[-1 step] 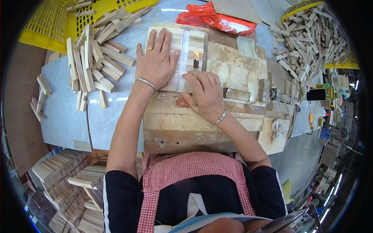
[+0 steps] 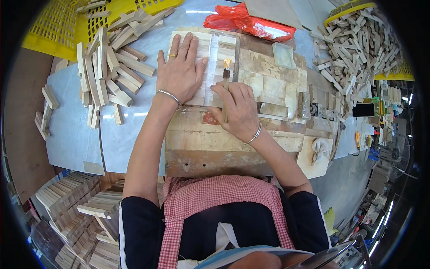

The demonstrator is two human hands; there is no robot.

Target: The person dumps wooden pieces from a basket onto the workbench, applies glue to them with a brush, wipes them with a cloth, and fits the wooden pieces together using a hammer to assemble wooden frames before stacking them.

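My left hand (image 2: 181,69) lies flat, fingers stretched, across a row of pale wooden strips (image 2: 227,43) set side by side on the work board. A whitish, translucent band (image 2: 210,58) runs across the strips just right of the left thumb. In my right hand (image 2: 239,105) is a small brush (image 2: 226,74), its handle gripped by closed fingers. The brush's pale bristles point away from me over the right part of the strips; whether they touch the wood I cannot tell.
Loose wooden sticks (image 2: 109,67) lie at the left, beside a yellow basket (image 2: 49,38). A larger heap of sticks (image 2: 354,49) stands at the far right. Behind the board are a red plastic bag (image 2: 248,20) and a clear square dish (image 2: 284,55). A crumpled cloth (image 2: 321,149) lies front right.
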